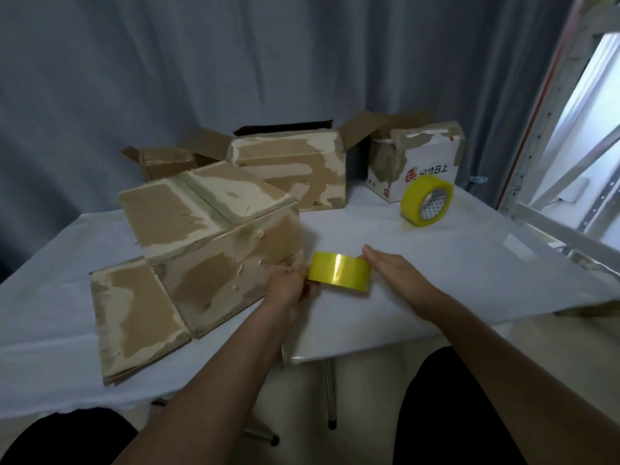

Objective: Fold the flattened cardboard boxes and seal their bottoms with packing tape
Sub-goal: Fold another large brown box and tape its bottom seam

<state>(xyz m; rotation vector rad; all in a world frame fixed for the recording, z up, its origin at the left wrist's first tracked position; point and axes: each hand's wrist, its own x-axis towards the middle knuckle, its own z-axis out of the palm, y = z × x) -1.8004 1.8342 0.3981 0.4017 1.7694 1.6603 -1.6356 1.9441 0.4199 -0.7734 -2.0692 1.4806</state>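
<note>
A: Head view. We see the yellow tape roll (339, 271) held just above the counter (469, 256), between both hands.

B: Fingers?

A: Right hand (394, 268) lies over the roll's right end, fingers mostly straight, thumb side hidden, so we can't tell if it grips. Left hand (287, 283) has fingers curled at the roll's left edge, pinching there; whether it's the roll or a tape end, we can't tell.

B: Boxes?

A: Folded cardboard box (214, 236) just left of the hands, flaps closed on top, worn with torn patches. Flattened box (134, 317) lies touching its near-left side.

B: Background?

A: Three more boxes at the back: small open box (164, 162), larger brown box (295, 169), white printed box (419, 162). Second tape roll (426, 201) stands on edge in front of the white one.
</note>
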